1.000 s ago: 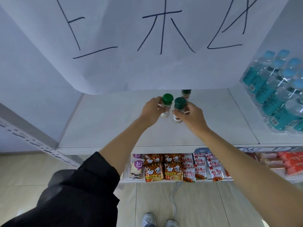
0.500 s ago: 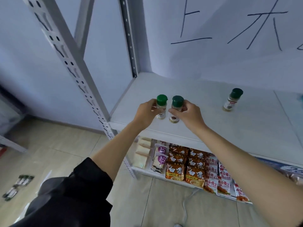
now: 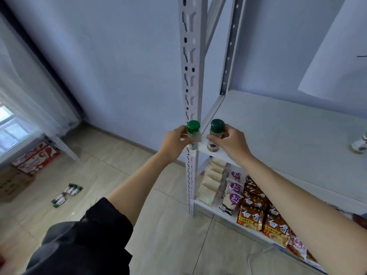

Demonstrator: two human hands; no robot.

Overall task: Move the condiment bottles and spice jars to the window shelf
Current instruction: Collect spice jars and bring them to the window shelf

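My left hand (image 3: 174, 142) grips a small clear spice jar with a bright green cap (image 3: 193, 133), held upright in front of the rack's white corner post. My right hand (image 3: 231, 142) grips a second jar with a dark green cap (image 3: 216, 135), upright over the left front corner of the white shelf (image 3: 278, 135). The two jars are side by side, a little apart. A third spice jar (image 3: 360, 142) stands on the shelf at the right edge of view, partly cut off.
The perforated white post (image 3: 190, 76) rises just behind the jars. Snack packets (image 3: 256, 207) fill the lower shelf. To the left lie tiled floor, small packets (image 3: 66, 194), a cardboard box (image 3: 36, 157), and a curtained window (image 3: 12, 128).
Both hands carried the jars leftward, from the middle of the shelf to its left front corner. The view swung left, bringing the floor and window into sight; the third jar stayed put.
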